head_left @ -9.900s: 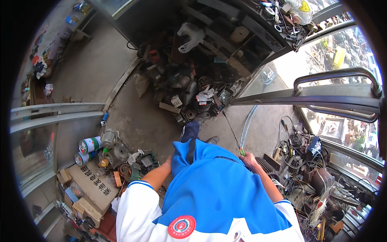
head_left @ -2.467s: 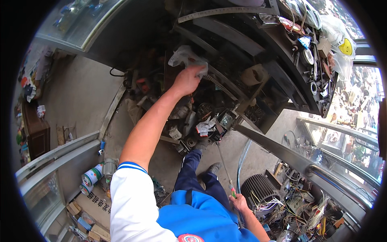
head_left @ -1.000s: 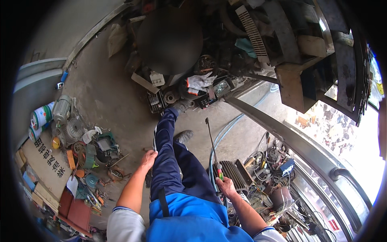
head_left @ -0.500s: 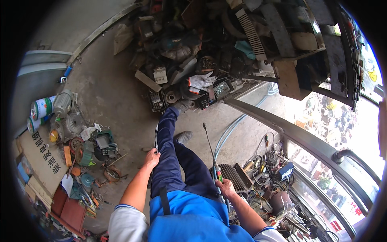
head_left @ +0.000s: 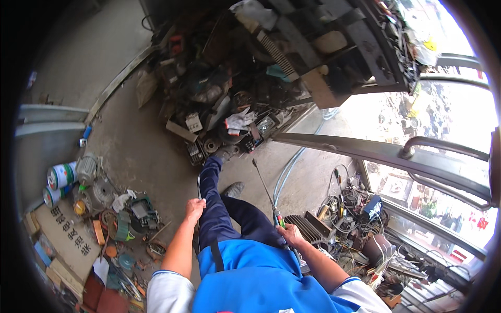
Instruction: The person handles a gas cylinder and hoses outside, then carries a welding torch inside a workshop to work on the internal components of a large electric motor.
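Observation:
My right hand (head_left: 290, 233) is closed round the red and green handle of a long thin rod tool (head_left: 266, 189). Its shaft slants up and away over the floor and ends in a small dark tip. My left hand (head_left: 195, 208) hangs beside my left thigh with the fingers curled in; whether anything is inside them is hidden. Beyond my feet lies a heap of dark machine parts (head_left: 219, 101), with a pair of white work gloves (head_left: 240, 121) on top near an open parts tray (head_left: 266, 124).
A metal door frame (head_left: 339, 145) with a bent handle crosses the right side. Pale blue hoses (head_left: 286, 177) run over the floor. Tangled cables (head_left: 339, 208) and a finned metal part (head_left: 302, 227) lie at my right. Motors (head_left: 87, 169), paint cans (head_left: 61, 176) and tools are at the left.
The view has turned and shifted, so the doorway and heap appear moved. My left foot stands closer to the heap. The rod tool remains in my right hand.

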{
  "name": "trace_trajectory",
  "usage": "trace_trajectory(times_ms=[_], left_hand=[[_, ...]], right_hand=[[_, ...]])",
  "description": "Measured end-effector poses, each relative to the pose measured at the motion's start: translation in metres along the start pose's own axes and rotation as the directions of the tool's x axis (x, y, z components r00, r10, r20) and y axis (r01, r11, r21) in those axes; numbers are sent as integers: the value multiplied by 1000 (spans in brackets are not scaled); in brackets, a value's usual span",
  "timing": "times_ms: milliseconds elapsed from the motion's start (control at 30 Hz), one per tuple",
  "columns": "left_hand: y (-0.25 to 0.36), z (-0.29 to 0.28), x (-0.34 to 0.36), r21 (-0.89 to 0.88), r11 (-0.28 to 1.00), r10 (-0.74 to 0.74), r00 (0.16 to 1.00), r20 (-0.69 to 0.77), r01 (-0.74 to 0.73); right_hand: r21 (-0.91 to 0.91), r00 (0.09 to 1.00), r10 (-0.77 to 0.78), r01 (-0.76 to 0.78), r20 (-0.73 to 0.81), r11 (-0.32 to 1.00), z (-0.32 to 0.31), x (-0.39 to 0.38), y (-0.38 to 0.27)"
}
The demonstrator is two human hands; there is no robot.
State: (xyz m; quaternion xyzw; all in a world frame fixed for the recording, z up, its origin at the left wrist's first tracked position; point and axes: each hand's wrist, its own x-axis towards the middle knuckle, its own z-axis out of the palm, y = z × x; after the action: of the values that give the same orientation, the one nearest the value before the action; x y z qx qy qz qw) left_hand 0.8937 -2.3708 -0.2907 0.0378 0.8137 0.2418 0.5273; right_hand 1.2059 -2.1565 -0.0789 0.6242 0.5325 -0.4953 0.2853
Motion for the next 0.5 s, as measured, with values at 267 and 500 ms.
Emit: trace_trajectory(times_ms=[267,500], left_hand=[[32,-21,-27,-215,977,1,1000,16,3],[61,-40,-62,-109,994,22,998,-54,-27]], right_hand=[[36,996,-28,31,-82,999,-6,-18,27],[15,995,-7,9,-104,1000,-13,-25,49]])
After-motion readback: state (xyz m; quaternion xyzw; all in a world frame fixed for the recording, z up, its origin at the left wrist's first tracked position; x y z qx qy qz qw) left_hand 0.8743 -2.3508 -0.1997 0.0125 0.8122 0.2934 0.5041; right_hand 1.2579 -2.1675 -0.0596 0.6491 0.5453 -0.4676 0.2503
